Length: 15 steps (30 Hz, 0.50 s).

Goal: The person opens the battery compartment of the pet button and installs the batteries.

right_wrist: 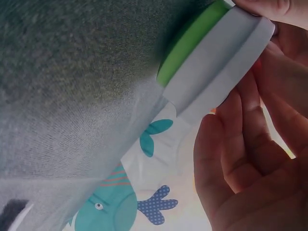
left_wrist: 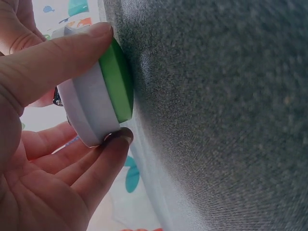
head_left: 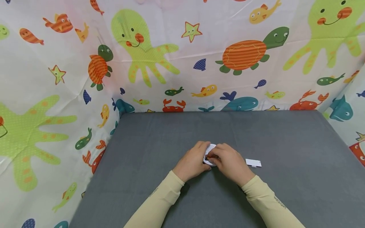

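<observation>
Left hand (head_left: 191,161): clamped on the device, thumb on one side and fingertips on the other. Right hand (head_left: 230,163): fingers bent in at the device's white face, by a small dark-and-orange part (head_left: 207,157); whether they pinch it cannot be told.

Device (left_wrist: 91,103): one, round, white, with a green base (left_wrist: 117,82); between the hands, near mid-table, green side toward the cloth. Contact with the cloth uncertain.

Cover (head_left: 253,162): one, white, oblong, small tab on its near edge; lying on the grey table (head_left: 171,133), just right of the right hand.

Sleeves (head_left: 159,198): two, pale yellow.

Backdrop (head_left: 159,28): white, printed with octopuses, turtles, crabs, fish.
</observation>
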Each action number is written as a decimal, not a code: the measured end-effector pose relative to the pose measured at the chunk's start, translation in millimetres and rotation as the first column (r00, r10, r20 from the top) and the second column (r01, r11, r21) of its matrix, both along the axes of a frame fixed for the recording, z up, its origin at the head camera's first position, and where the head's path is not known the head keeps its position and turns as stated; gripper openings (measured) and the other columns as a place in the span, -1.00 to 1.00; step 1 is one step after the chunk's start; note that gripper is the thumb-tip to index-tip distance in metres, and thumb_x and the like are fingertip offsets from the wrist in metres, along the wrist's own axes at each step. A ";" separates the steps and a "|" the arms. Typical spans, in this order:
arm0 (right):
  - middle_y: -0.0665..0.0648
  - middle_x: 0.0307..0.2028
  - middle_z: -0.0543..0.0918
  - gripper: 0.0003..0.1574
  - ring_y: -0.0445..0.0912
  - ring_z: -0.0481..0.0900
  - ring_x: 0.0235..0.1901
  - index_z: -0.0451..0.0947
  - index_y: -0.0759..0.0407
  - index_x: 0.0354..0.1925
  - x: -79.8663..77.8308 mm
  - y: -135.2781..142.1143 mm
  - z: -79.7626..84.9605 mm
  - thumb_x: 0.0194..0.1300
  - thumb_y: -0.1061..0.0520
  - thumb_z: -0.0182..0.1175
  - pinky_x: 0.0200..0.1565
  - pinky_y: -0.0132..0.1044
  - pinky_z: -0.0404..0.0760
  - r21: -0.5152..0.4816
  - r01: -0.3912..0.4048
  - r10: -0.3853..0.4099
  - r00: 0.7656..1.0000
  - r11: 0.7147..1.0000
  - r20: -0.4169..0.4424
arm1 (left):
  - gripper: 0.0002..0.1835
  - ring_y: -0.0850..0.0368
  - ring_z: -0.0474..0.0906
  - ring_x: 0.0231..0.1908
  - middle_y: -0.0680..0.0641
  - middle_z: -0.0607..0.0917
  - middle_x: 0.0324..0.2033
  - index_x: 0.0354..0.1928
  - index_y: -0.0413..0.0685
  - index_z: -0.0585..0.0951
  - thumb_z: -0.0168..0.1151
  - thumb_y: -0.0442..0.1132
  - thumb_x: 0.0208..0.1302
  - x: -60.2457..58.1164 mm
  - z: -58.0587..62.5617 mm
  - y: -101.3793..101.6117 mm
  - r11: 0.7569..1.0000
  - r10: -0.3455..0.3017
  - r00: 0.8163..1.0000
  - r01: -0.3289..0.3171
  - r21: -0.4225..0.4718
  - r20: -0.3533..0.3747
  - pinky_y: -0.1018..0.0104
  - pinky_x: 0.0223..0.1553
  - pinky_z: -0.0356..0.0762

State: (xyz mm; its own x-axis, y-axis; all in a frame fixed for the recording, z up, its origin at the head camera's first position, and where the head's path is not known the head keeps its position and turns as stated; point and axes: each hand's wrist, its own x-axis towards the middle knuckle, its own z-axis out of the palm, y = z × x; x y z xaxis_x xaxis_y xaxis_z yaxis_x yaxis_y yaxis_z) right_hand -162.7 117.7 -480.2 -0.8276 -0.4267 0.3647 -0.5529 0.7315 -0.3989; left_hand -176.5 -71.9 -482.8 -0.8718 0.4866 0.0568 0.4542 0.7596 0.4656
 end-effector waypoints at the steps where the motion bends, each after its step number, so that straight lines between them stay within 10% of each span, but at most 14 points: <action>1: -0.05 -0.26 0.71 -0.83 -0.15 0.57 -0.20 0.81 0.00 -0.20 0.1 0.0 0.1 0.27 0.20 0.57 -0.18 -0.18 0.66 -0.008 0.012 -0.011 1.000 1.000 0.009 | -0.05 0.00 0.65 0.25 -0.16 0.54 0.44 0.60 -0.15 0.36 0.65 -0.15 0.24 0.1 0.3 0.2 1.000 0.001 1.000 -0.001 0.000 -0.002 0.16 0.28 0.68; 15: 0.36 0.09 0.67 -0.20 0.16 0.64 -0.07 0.57 0.33 0.32 1.1 -10.8 -9.4 0.32 -0.09 0.57 -0.10 0.09 0.66 -0.109 0.268 -0.247 0.953 0.957 0.175 | -0.06 -0.01 0.68 0.16 -0.17 0.59 0.37 0.57 -0.13 0.39 0.67 -0.13 0.22 1.5 1.7 2.5 1.000 0.003 0.999 -0.004 -0.024 -0.049 0.14 0.22 0.70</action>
